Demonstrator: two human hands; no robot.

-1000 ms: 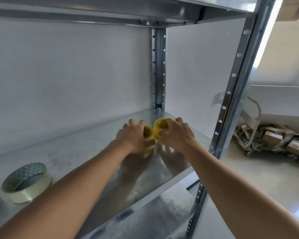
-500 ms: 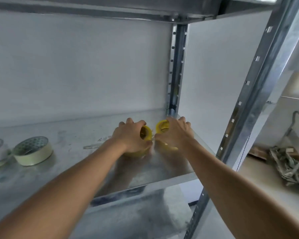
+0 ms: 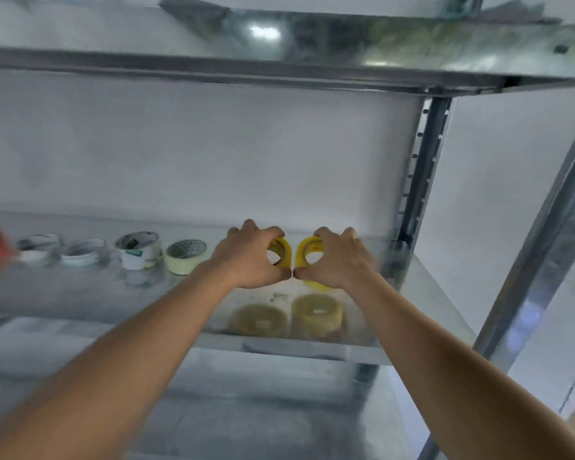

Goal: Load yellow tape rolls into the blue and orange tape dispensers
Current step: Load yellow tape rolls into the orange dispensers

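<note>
While each hand's fingers clamp one yellow tape roll (image 3: 283, 252), left hand (image 3: 249, 257) and right hand (image 3: 337, 260) should grip the stiff, light rims.

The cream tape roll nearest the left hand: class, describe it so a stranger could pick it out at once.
Start at the metal shelf and follow the row of tape rolls along its back. The cream tape roll ends that row on the right, just beside the left hand. Unlike its whiter neighbours, it lies flat with a green-patterned core, and unlike the held yellow rolls, it is untouched.
</note>
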